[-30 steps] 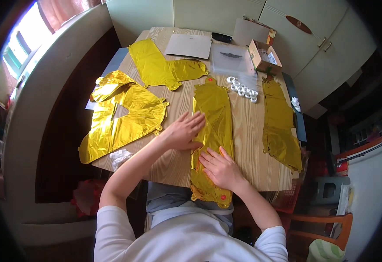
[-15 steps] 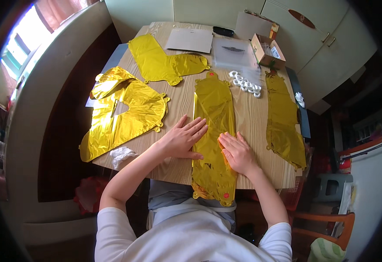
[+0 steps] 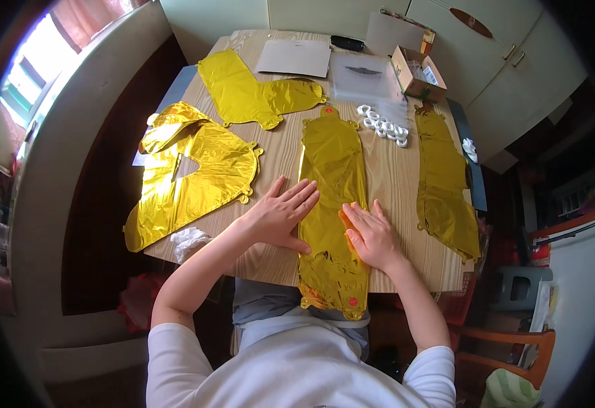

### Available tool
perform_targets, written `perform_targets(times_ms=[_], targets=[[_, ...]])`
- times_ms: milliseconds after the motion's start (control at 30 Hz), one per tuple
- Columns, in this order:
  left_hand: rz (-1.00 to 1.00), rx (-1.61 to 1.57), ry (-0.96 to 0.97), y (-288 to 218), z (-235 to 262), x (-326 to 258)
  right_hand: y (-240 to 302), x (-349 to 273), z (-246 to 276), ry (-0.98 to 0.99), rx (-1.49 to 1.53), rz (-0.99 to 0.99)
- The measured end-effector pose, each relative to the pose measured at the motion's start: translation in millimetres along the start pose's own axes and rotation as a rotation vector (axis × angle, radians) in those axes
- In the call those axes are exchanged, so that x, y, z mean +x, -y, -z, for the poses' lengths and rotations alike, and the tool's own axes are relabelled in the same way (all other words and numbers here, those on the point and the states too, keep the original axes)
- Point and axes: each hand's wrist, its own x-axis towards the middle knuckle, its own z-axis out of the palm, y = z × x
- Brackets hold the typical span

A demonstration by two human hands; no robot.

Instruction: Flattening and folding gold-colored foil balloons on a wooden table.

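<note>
A long gold foil balloon point(image 3: 333, 163), uninflated, lies flat in front of me, its near end hanging past the table's front edge. A red dot marks each of its ends. My left hand point(image 3: 280, 214) rests with spread fingers over its left edge. On the right edge lies my right hand point(image 3: 371, 236), fingers stretched out, its fingertips on the foil. Neither hand grips anything. To the left are a shiny balloon with a slot point(image 3: 205, 163) and an L-shaped flat balloon point(image 3: 239, 88). Another flat gold balloon point(image 3: 443, 180) lies at the right.
Several white rings point(image 3: 384, 128) sit beyond the balloon, near clear plastic sheets point(image 3: 365, 80). At the back stand an open cardboard box point(image 3: 420, 78), white paper point(image 3: 293, 57) and a black case point(image 3: 347, 43). Crumpled white tissue point(image 3: 188, 242) lies at the table's point(image 3: 263, 265) left front edge.
My left hand has shifted slightly left, toward the balloon's edge. The right hand stays nearly in place, and the balloons lie as before; the view has moved a little.
</note>
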Motion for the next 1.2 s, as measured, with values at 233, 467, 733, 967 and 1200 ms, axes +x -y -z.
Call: perform_targets(times_ms=[233, 467, 733, 967, 1200], targets=[[0.010, -0.002, 0.073, -5, 6, 0, 3, 1, 1, 0.016, -0.055, 0.037], [0.050, 0.010, 0.159, -12, 11, 2, 4, 1, 2, 0.025, -0.057, 0.029], [0.046, 0.067, 0.181, -11, 11, 2, 4, 0, 1, 0.010, -0.051, 0.035], [0.130, 0.036, 0.121, -9, 7, 9, 5, 1, 1, 0.007, -0.056, 0.047], [0.218, 0.110, 0.101, 11, 7, 32, 4, 0, 1, 0.005, -0.058, 0.042]])
